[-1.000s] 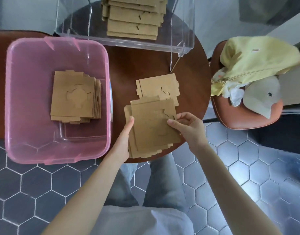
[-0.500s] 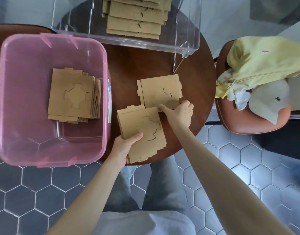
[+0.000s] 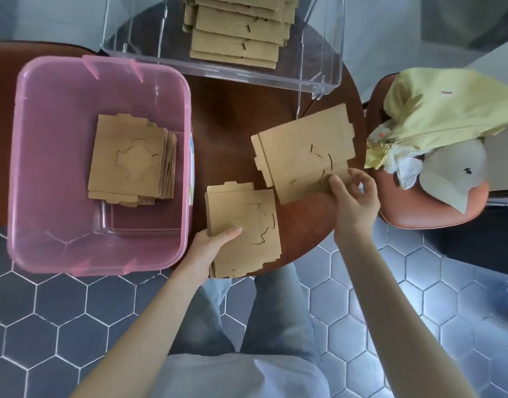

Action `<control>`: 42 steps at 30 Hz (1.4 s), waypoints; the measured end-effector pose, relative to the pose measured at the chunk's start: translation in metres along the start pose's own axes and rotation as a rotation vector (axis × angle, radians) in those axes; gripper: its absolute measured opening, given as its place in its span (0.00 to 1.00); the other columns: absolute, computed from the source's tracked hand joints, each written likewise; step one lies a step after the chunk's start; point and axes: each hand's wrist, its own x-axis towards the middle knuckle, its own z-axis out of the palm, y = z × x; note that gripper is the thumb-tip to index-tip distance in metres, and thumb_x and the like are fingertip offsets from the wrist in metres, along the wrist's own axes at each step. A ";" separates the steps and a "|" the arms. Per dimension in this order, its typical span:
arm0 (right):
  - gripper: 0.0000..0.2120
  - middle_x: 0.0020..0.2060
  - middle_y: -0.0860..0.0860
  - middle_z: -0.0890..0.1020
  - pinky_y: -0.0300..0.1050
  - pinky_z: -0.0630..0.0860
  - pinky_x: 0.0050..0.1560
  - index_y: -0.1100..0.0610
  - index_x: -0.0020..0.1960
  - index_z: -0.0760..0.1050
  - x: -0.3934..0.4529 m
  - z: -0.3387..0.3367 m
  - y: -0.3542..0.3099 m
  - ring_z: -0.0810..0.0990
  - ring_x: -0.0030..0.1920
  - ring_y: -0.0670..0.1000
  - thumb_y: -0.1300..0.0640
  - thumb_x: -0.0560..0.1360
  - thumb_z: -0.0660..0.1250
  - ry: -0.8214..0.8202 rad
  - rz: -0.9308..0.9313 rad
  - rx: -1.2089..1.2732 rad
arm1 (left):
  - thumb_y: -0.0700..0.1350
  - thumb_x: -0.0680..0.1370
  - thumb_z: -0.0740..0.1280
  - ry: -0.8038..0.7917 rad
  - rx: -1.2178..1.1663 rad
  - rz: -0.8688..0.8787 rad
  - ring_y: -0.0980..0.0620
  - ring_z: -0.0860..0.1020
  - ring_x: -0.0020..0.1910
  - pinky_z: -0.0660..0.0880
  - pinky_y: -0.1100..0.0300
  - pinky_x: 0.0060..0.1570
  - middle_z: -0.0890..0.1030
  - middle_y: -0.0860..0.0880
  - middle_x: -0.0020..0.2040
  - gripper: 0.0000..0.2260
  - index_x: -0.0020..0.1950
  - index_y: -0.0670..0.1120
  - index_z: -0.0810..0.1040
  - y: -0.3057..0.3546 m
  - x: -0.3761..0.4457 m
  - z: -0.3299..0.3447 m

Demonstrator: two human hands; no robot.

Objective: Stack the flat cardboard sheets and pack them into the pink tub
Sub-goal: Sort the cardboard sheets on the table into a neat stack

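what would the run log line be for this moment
left hand: holds small brown cardboard stack at table edge | right hand: pinches loose flat cardboard sheet | pink plastic tub: one stack inside

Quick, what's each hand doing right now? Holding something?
Left hand: closed on the small stack of cardboard sheets at the table edge, thumb on top.
Right hand: fingers pinching the near edge of a loose cardboard sheet.

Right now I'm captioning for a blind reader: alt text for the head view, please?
Left hand holds a cardboard stack at the table edge; right hand pinches a loose sheet. A pink tub at left holds another stack.
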 end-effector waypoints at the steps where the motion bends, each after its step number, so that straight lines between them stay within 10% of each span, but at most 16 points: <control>1: 0.11 0.32 0.45 0.83 0.34 0.80 0.35 0.55 0.48 0.71 -0.004 -0.008 -0.002 0.82 0.33 0.38 0.69 0.74 0.66 -0.089 0.024 0.031 | 0.54 0.68 0.71 -0.012 -0.011 -0.005 0.46 0.79 0.51 0.74 0.50 0.54 0.83 0.47 0.48 0.12 0.47 0.50 0.79 0.003 -0.002 0.001; 8: 0.15 0.28 0.45 0.82 0.35 0.78 0.32 0.52 0.43 0.76 -0.017 -0.029 0.012 0.79 0.29 0.41 0.71 0.69 0.71 -0.520 -0.038 -0.385 | 0.62 0.74 0.57 -0.060 -0.252 -0.018 0.50 0.79 0.50 0.75 0.54 0.50 0.82 0.49 0.49 0.19 0.52 0.52 0.78 0.021 -0.005 0.011; 15: 0.14 0.45 0.48 0.76 0.39 0.71 0.49 0.53 0.49 0.79 -0.022 -0.018 0.034 0.73 0.48 0.48 0.63 0.65 0.75 -0.378 -0.325 -0.807 | 0.40 0.66 0.74 -0.109 0.344 0.148 0.49 0.79 0.47 0.75 0.61 0.42 0.82 0.51 0.43 0.10 0.44 0.49 0.80 0.024 -0.008 0.018; 19: 0.35 0.66 0.49 0.70 0.34 0.59 0.64 0.56 0.69 0.67 -0.017 -0.017 0.034 0.65 0.67 0.47 0.65 0.64 0.74 -0.532 -0.398 -0.904 | 0.45 0.68 0.72 -0.022 0.839 0.422 0.46 0.80 0.45 0.74 0.56 0.42 0.82 0.48 0.42 0.10 0.47 0.44 0.80 0.035 -0.016 0.031; 22: 0.30 0.55 0.42 0.76 0.28 0.69 0.51 0.50 0.63 0.72 -0.018 -0.013 0.021 0.74 0.46 0.32 0.68 0.64 0.70 -0.656 -0.331 -0.828 | 0.51 0.72 0.67 0.124 1.298 0.710 0.43 0.81 0.46 0.73 0.56 0.39 0.82 0.48 0.42 0.10 0.51 0.49 0.79 0.049 -0.029 0.051; 25: 0.18 0.38 0.45 0.81 0.47 0.76 0.47 0.47 0.41 0.76 -0.011 -0.017 0.017 0.78 0.39 0.44 0.71 0.63 0.70 -0.549 -0.290 -0.679 | 0.51 0.74 0.64 0.217 1.447 0.885 0.43 0.80 0.48 0.75 0.54 0.41 0.82 0.48 0.50 0.11 0.56 0.52 0.77 0.057 -0.029 0.064; 31: 0.18 0.45 0.43 0.81 0.39 0.74 0.55 0.53 0.50 0.77 0.001 -0.026 0.033 0.79 0.46 0.42 0.73 0.67 0.69 -0.443 -0.179 -0.491 | 0.49 0.70 0.70 0.338 1.212 1.030 0.46 0.78 0.56 0.73 0.53 0.56 0.81 0.46 0.56 0.19 0.58 0.46 0.77 0.058 -0.012 0.057; 42: 0.23 0.46 0.38 0.76 0.21 0.68 0.49 0.54 0.63 0.70 -0.020 -0.005 0.057 0.76 0.46 0.37 0.69 0.71 0.67 -0.219 -0.166 -0.454 | 0.38 0.71 0.68 0.229 0.437 0.759 0.57 0.69 0.65 0.66 0.55 0.69 0.72 0.54 0.63 0.24 0.65 0.48 0.67 0.031 0.010 0.047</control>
